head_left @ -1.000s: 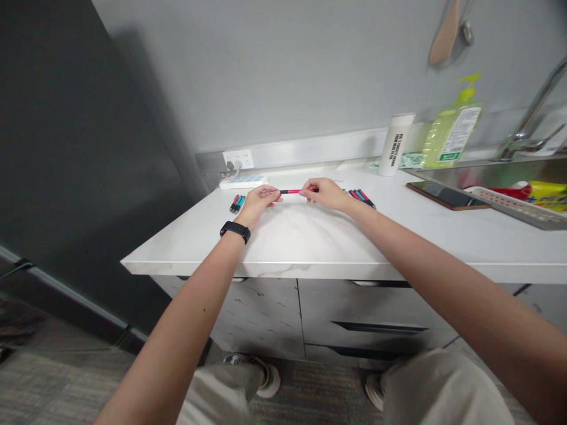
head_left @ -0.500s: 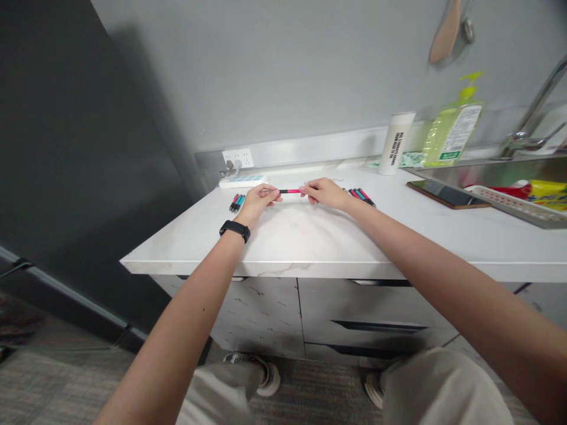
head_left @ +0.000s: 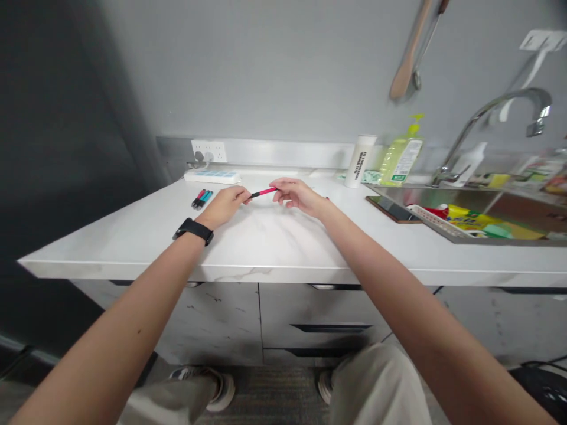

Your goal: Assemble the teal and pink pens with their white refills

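Observation:
A slim pink marker pen (head_left: 263, 192) with a dark end is pinched between my two hands and tilts slightly, its right end higher. My left hand (head_left: 224, 205) grips its lower end, and the fingertips of my right hand (head_left: 296, 196) hold its upper end. Both hands are just above the white marble countertop (head_left: 266, 248). To the left of my left hand lies a small bunch of pink and teal markers (head_left: 202, 199). A second bunch of markers lay to the right earlier, and my right hand and wrist now hide nearly all of it.
A white power strip (head_left: 211, 177) lies against the wall below a wall socket (head_left: 208, 151). Further right stand a white bottle (head_left: 359, 160) and a green soap pump bottle (head_left: 401, 159). A dark tablet (head_left: 392, 208) lies by the steel sink (head_left: 482, 215) and its faucet (head_left: 487, 118).
The whole scene has shifted left in view, showing more of the sink. The pink marker pen now tilts with its right end raised, and my hands have moved left with it.

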`<action>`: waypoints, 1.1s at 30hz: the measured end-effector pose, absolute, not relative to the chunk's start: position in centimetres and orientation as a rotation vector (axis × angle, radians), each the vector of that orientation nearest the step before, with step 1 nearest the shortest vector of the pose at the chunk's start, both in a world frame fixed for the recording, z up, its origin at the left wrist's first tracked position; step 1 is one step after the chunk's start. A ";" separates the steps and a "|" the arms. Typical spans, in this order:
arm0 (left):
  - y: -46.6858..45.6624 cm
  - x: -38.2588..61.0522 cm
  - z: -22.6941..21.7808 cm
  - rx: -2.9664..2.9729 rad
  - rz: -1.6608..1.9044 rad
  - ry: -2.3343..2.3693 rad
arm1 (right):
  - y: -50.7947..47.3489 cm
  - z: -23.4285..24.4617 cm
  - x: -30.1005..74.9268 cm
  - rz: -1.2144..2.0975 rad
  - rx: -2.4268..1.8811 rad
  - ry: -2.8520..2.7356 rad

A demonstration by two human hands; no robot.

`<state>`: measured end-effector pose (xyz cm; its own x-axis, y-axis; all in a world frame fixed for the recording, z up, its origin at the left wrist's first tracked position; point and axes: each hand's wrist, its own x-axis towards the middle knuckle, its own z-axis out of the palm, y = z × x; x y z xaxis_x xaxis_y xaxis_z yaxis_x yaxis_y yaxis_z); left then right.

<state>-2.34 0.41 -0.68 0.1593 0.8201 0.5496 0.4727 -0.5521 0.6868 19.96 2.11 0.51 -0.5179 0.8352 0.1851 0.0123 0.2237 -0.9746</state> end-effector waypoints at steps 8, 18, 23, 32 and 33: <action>0.3 -2.0 -0.8 2.275 1.073 1.245 | 2.6 0.2 19.5 1.204 -0.759 -1.692; -1.3 -1.4 0.1 2.537 0.872 1.359 | 3.0 -0.1 18.8 1.082 -0.870 -1.593; -1.1 -2.0 -0.1 2.433 0.885 1.323 | 2.8 0.3 18.8 1.118 -0.848 -1.447; 0.6 -2.8 -1.4 2.274 0.686 1.445 | 3.4 0.6 19.7 1.024 -0.964 -1.344; 0.7 -2.7 -1.4 2.270 0.686 1.441 | 3.4 0.6 19.8 1.014 -0.980 -1.347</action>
<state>-2.75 0.68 -1.39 0.3606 0.9099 0.2052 0.7325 -0.4124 0.5416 19.78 3.37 0.62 -0.0246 0.9587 0.2835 -0.0073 0.2834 -0.9590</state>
